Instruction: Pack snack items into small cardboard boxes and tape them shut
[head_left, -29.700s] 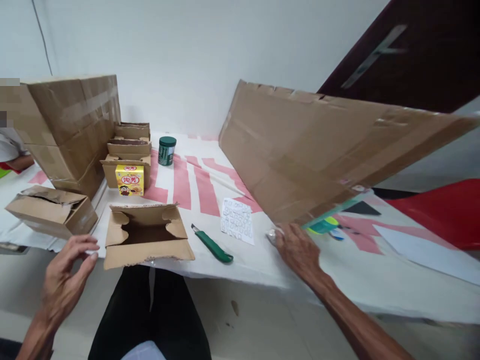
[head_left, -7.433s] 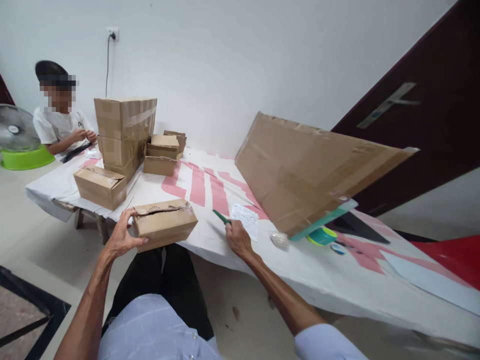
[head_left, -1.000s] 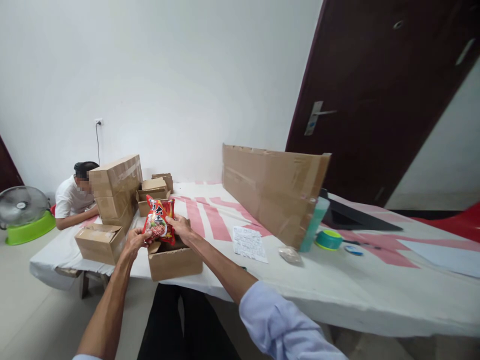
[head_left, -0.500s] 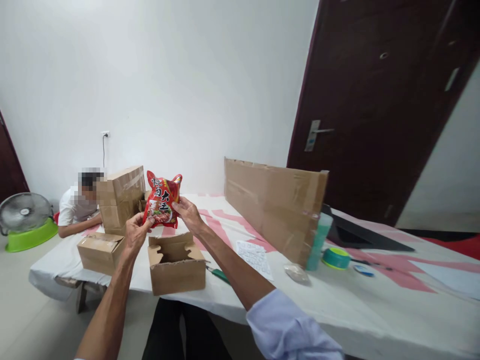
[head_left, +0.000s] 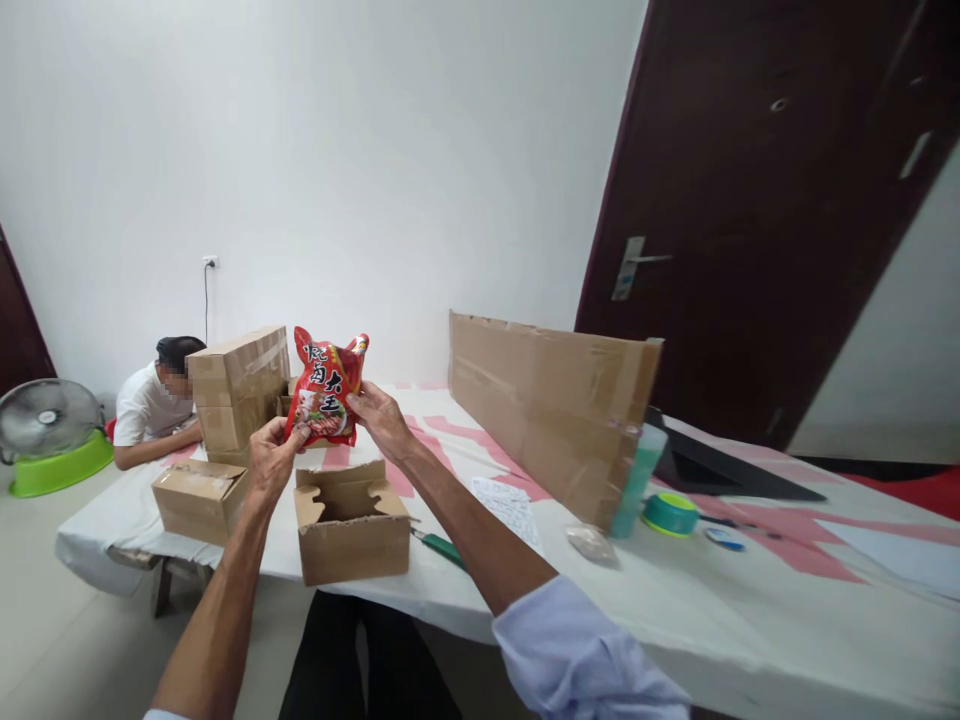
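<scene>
Between my two hands a red food packet with dark Chinese lettering and a picture of meat is held upright in the air. My left hand pinches its lower left corner, thumb in front. On its right edge, my right hand grips it with the thumb on the front; the other fingers are partly hidden behind. Below the packet an open cardboard box stands at the table's near edge, its inside dark. A closed small cardboard box sits left of it, beyond my left forearm.
A green-handled knife lies right of the open box, partly under my right forearm. Further right are a printed sheet, a tall cardboard panel, a tape roll and a small clear bag. Stacked cartons stand before a seated person.
The packet has tilted slightly to the right and risen a little, with both hands still on it. The view has shifted slightly.
</scene>
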